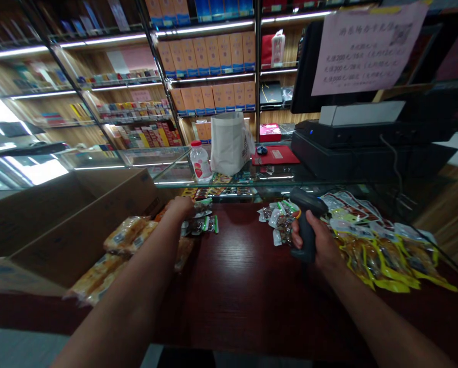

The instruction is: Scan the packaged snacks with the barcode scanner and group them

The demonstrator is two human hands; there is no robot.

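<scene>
My right hand (321, 237) is wrapped round the handle of a dark barcode scanner (306, 230), its head tilted up over the table. Close behind it lie small clear packets of dark snacks (280, 222). On the left, my left hand (182, 207) reaches over to another group of small green-edged packets (202, 225). Its fingers are hidden behind the back of the hand, so a grip cannot be made out. Beside my left forearm sit clear-wrapped bread packs (127, 232), partly covered by the arm.
An open cardboard box (87, 220) stands at the left. Yellow-edged food pouches (382, 255) lie at the right of the dark red table (232, 291). On the glass counter behind are a bottle (200, 162), a white bag (229, 143) and a monitor (309, 71).
</scene>
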